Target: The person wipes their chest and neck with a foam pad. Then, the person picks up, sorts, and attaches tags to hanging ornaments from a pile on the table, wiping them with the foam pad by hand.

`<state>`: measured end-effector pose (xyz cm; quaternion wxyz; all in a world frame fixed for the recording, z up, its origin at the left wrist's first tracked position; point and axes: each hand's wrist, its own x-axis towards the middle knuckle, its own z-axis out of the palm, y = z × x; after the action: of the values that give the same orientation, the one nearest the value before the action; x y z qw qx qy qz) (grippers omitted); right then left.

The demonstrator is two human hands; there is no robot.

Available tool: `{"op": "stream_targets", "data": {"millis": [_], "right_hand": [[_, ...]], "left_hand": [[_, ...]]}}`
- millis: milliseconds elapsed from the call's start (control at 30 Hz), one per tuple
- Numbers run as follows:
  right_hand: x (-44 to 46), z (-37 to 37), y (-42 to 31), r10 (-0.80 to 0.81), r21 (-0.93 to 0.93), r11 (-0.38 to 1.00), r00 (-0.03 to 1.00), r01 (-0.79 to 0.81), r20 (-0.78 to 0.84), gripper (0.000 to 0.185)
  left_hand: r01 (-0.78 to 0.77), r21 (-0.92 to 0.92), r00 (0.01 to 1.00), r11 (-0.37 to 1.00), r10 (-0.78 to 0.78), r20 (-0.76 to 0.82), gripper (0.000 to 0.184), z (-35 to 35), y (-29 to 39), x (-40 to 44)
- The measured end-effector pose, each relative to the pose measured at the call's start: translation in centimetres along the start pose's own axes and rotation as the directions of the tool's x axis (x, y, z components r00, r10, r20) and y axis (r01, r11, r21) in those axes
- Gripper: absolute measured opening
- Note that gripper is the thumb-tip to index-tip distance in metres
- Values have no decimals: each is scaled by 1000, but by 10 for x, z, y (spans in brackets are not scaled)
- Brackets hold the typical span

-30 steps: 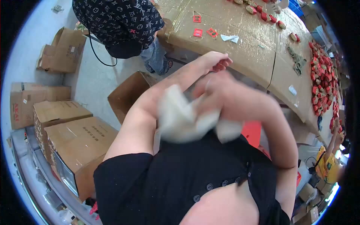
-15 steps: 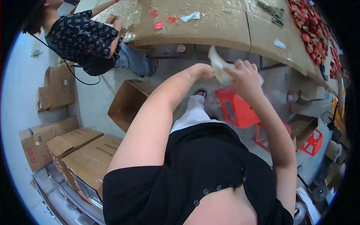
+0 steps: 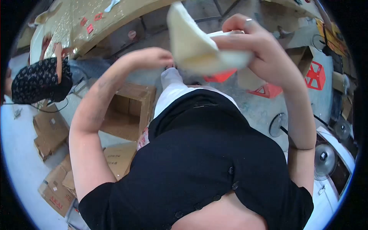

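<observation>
A pale cream-white piece, soft-looking and blurred by motion (image 3: 195,48), is raised in front of my body at the top centre. My right hand (image 3: 255,44), with a ring on one finger, pinches its right part between thumb and fingers. Close to its left edge is my left hand (image 3: 155,57), its fingers curled together. Whether they hold anything is too blurred to tell.
A person in a dark patterned shirt (image 3: 36,81) is at the long table (image 3: 126,9) at upper left. Below are an open cardboard box (image 3: 126,111) and more cartons (image 3: 57,188). Red stools (image 3: 316,76) and a fan (image 3: 325,161) are on the right.
The view has turned, so the table and the other person now appear farther left. The pale piece looks larger and nearer, still in my right hand. My left hand has shifted left in view.
</observation>
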<state>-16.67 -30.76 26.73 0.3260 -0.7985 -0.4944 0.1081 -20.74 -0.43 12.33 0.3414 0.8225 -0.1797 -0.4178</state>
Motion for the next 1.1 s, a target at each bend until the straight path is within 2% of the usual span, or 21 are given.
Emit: {"op": "stream_targets", "data": {"millis": [67,100,200,233,267,333,367,400,467,533,600,633,700,733,767,867,900,933,967,1033,1100], "right_hand": [[-15,-36,-34,-70,232,970,997,78,-44,28],[-26,-46,-43,-62,343,936,995,85,-77,22],[-65,-48,-31,104,231,948,901,-218,420,17],[-99,-51,1,300,-243,945,878,-220,372,18],[-124,-57,30,457,-667,720,855,-193,246,19],[-97,-94,-9,793,-693,424,608,-583,-26,24],[-114,-101,-7,455,-506,741,884,-442,-106,29],[-105,-95,-16,464,-507,734,879,-452,-111,29],[-81,-66,-43,88,-23,996,988,-86,126,28],[-85,-29,-31,68,170,980,974,-106,216,36],[-127,-12,8,555,-696,651,816,-303,164,43],[-124,-19,3,566,-696,643,810,-319,152,43],[-110,-36,-17,501,-344,797,861,-497,-82,43],[-98,-25,-35,331,207,938,898,-279,-290,39],[-94,-13,-34,350,212,932,884,-295,-310,39],[-105,64,-8,157,-37,987,986,-159,-50,39],[-149,94,19,404,-456,851,879,-260,253,37],[-191,112,40,686,-792,592,610,-151,397,36],[-190,103,33,697,-791,588,604,-171,387,36],[-182,70,-4,694,-355,631,706,-690,-139,31],[-148,71,-55,516,2,773,627,-635,-584,33]], "left_hand": [[-76,-635,975,769,-76,-209,37,19,88,-53],[-40,-577,993,816,-33,-117,34,12,95,-51],[-97,-363,986,927,140,93,27,3,97,-39],[-101,-355,982,929,150,113,27,-3,98,-43],[-86,-326,990,942,118,81,26,-12,101,-52],[-79,-300,994,951,97,47,25,-30,105,-61],[-40,-323,999,946,48,17,25,-38,105,-64],[-1,-342,1000,940,-3,-12,25,-46,110,-65],[-26,-309,999,951,12,-46,25,-56,121,-63],[-71,-363,997,929,52,-64,26,-66,119,-57],[-79,-342,997,937,69,-41,26,-72,117,-57],[-75,-363,997,929,68,-32,26,-74,113,-57],[-76,-369,997,926,75,-17,28,-76,109,-53],[-62,-405,998,912,68,0,29,-78,102,-50],[-39,-396,999,917,39,-8,28,-78,105,-46],[-31,-394,999,919,36,6,27,-79,106,-39],[-17,-414,999,910,29,22,27,-80,103,-36],[-1,-437,999,900,18,35,27,-80,100,-33],[13,-441,1000,898,-4,22,27,-78,98,-30],[39,-463,999,885,-35,17,28,-75,88,-18],[70,-522,993,850,-108,-42,29,-65,84,-4]]}}
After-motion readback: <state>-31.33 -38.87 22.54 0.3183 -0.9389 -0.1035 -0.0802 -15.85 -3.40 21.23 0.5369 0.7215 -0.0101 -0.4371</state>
